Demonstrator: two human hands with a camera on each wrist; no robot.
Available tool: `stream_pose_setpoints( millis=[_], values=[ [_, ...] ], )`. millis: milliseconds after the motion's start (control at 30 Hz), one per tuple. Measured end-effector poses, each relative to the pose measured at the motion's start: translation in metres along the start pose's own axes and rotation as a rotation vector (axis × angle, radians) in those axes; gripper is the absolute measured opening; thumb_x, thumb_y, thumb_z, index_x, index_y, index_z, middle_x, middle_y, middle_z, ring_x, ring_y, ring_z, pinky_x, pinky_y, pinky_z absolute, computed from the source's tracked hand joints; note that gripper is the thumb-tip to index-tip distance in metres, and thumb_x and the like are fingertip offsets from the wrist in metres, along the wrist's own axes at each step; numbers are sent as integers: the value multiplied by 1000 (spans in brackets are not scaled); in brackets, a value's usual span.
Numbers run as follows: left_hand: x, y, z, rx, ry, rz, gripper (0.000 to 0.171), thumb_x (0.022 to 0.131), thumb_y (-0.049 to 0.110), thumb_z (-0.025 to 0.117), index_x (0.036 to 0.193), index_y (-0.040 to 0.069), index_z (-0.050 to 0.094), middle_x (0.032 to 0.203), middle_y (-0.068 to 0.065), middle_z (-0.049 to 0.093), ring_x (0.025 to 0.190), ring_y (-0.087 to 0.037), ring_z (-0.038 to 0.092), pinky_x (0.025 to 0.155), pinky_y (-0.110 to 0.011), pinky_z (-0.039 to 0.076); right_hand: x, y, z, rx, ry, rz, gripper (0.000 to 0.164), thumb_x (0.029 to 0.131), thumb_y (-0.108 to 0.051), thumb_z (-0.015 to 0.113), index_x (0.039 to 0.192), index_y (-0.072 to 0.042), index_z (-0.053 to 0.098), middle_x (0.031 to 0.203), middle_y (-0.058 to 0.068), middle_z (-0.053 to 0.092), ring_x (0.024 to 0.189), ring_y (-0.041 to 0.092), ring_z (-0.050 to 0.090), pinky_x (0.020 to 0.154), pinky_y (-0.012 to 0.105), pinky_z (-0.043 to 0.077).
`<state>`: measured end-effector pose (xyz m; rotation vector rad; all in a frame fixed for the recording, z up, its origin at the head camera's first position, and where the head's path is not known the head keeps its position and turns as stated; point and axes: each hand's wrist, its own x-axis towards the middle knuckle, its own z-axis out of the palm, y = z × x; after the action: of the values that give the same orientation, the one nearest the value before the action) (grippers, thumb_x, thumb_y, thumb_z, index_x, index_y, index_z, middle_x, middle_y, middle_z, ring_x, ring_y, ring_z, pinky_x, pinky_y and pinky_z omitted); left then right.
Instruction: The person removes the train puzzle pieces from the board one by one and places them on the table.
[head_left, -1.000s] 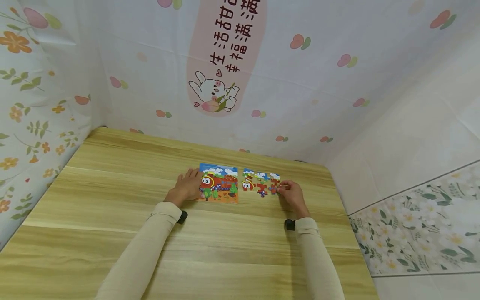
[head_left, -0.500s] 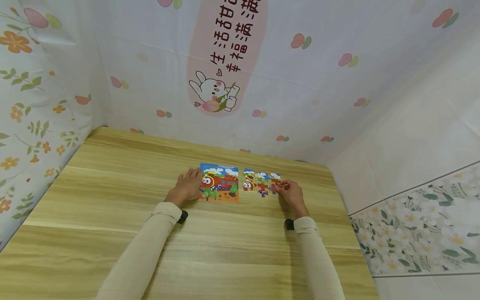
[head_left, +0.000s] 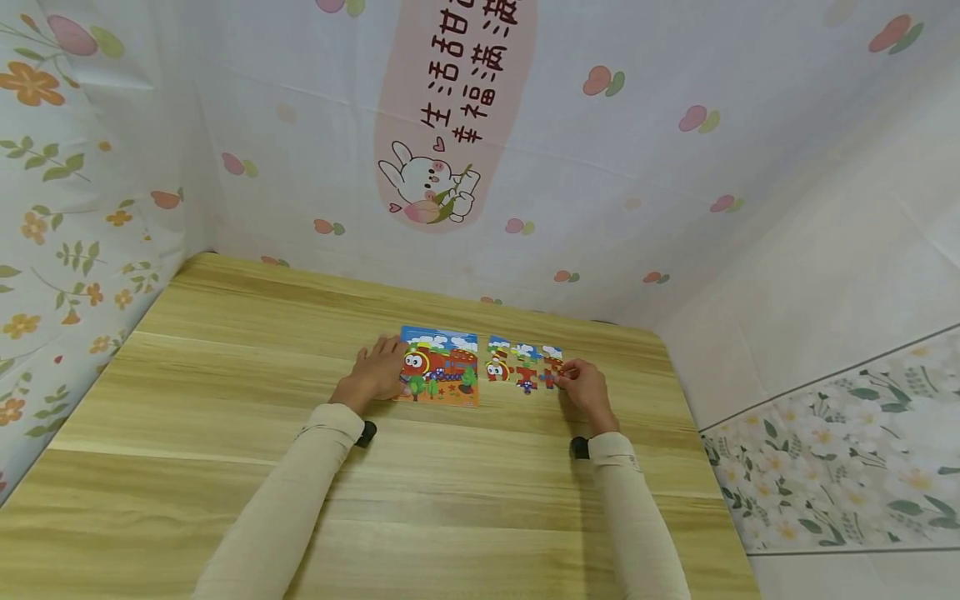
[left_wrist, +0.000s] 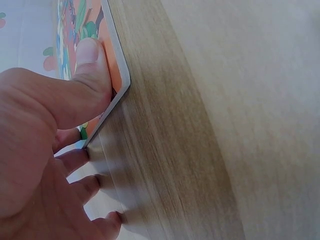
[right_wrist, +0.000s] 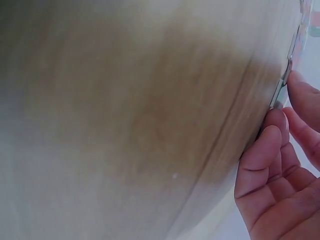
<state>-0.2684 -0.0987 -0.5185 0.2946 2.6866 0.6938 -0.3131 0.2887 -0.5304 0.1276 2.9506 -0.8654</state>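
Note:
A square jigsaw board (head_left: 450, 371) with a red train picture lies flat on the table. My left hand (head_left: 372, 372) rests over its left edge; in the left wrist view the thumb (left_wrist: 87, 55) presses on the board's face and the other fingers spread along the edge and tabletop. Right of the board stand joined puzzle pieces: a left group (head_left: 497, 367) with the train's face, a middle group (head_left: 527, 377) and a right strip (head_left: 551, 357). With thumb and forefinger my right hand (head_left: 587, 388) pinches a piece at the strip's lower right, mostly hidden by the fingers.
The wooden table (head_left: 450, 500) extends on all sides of the puzzle. A printed white cloth (head_left: 300, 167) hangs behind its back edge, and a floral panel (head_left: 832, 467) stands at the right. Black camera mounts (head_left: 580, 448) sit at both wrists.
Both hands keep almost the same places. The right fingertips shift only slightly at the right strip of pieces; the whole view drifts by a few pixels.

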Motion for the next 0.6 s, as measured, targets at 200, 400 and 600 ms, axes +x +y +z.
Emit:
stream_pose_setpoints(
  millis=[200,400,600],
  values=[
    [-1,0,-2,-13,-3,10,82,91,25,74,153,-1,26,163,-24,14,151,-44,7,116,-67,10,-1,-1,-1,-8,-1,3,25,93,-15,70,112,2,67,102,21,70,87,31,66,67,34,52],
    [-3,2,-3,-10,-7,12,82,91,24,73,153,-2,26,163,-24,14,151,-44,7,117,-67,10,-2,-2,-3,-13,-1,1,25,92,-15,71,109,2,68,100,21,71,85,30,66,66,34,51],
    [-4,1,-4,23,-12,23,81,94,24,70,154,-3,24,163,-25,13,151,-45,7,117,-67,12,-4,-10,-4,3,-4,-6,26,94,-17,69,112,2,67,100,19,69,80,26,64,63,31,50]
  ],
)
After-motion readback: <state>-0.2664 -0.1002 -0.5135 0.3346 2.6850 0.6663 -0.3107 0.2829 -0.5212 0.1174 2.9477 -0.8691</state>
